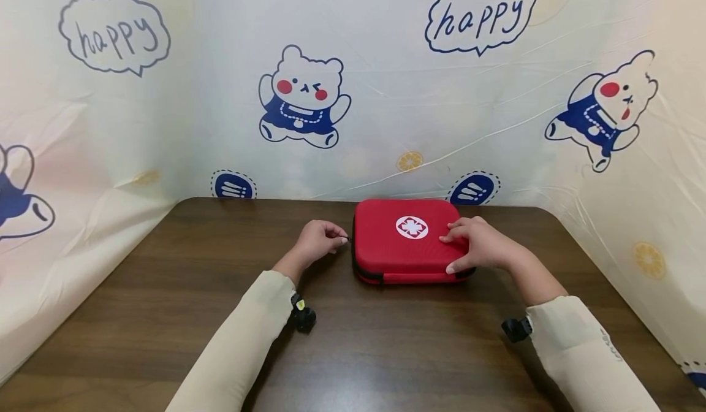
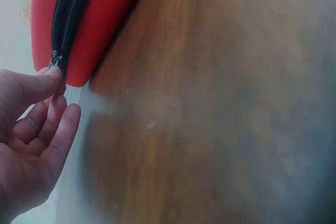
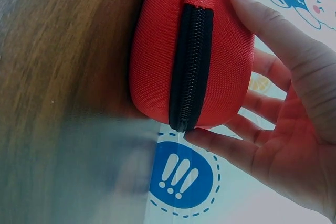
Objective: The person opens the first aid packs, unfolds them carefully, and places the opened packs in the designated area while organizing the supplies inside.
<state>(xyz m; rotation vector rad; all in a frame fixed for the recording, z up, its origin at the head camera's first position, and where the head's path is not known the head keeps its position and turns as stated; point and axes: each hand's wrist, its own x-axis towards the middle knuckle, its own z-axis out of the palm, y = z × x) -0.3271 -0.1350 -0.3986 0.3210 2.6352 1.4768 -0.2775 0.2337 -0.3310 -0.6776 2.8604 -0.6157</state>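
A red first-aid case with a white cross emblem on its lid lies on the table, its handle side facing me. My left hand is at the case's left end, pinching the zipper pull between thumb and forefinger. From that pull, two lines of zipper teeth run up along the black band. On the right, my right hand holds the other end of the case, thumb low at the front corner and fingers over the lid and end. The zipper at this end shows meshed teeth.
The brown wooden table has rounded far corners, and the case sits close to its back edge. Behind and beside it hangs a pale curtain printed with bears and "happy" bubbles. Small black cameras are strapped at both wrists.
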